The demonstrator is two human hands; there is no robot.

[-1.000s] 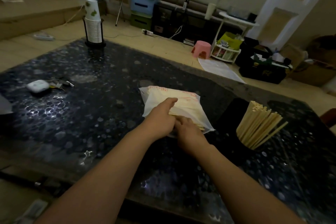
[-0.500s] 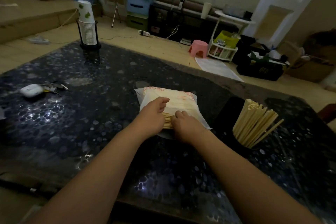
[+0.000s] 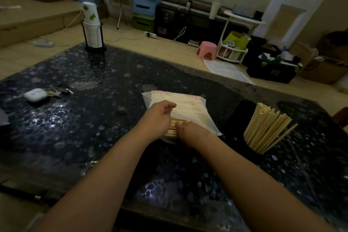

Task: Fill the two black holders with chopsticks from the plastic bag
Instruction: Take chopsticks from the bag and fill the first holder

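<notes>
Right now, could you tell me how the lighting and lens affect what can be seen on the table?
Head view: dim overall; patches of glare on the glossy table; the black holder nearly merges with it, while the chopsticks and bag stand out; wide-angle bending at the edges.

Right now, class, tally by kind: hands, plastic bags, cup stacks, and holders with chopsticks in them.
hands: 2 (left hand, right hand)
plastic bag: 1
cup stack: 1
holder with chopsticks: 1
Total: 5

Dim, murky picture; glare patches; edges warped.
</notes>
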